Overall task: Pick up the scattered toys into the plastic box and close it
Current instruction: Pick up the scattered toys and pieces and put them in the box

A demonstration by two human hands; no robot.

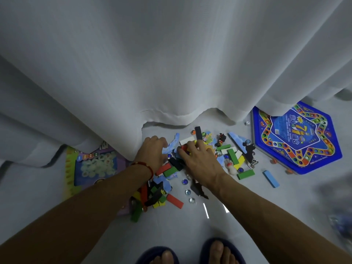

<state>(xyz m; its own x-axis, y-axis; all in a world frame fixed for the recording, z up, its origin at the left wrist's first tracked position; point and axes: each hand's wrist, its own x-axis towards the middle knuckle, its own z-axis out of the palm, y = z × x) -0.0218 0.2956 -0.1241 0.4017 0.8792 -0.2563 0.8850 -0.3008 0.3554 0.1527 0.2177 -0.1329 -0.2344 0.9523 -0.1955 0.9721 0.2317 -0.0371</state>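
Observation:
Small toys lie scattered on the pale floor (190, 229): coloured wooden blocks such as a red block (174, 201) and a green block (245, 174), glass marbles (184, 181), light-blue puzzle pieces (173, 142) and a small dark figure (221, 140). My left hand (152, 150) rests on the pile's far left, fingers curled over a light-blue piece. My right hand (198, 158) presses down on the pile's middle, fingers spread over blocks. I cannot tell whether either hand grips anything. No plastic box is clearly visible.
A white curtain (171, 63) hangs to the floor just behind the toys. A blue hexagonal game tin (297, 138) lies at right with a small die (247, 123) near it. A purple game box (93, 164) lies at left. My slippered feet (190, 253) stand at the bottom.

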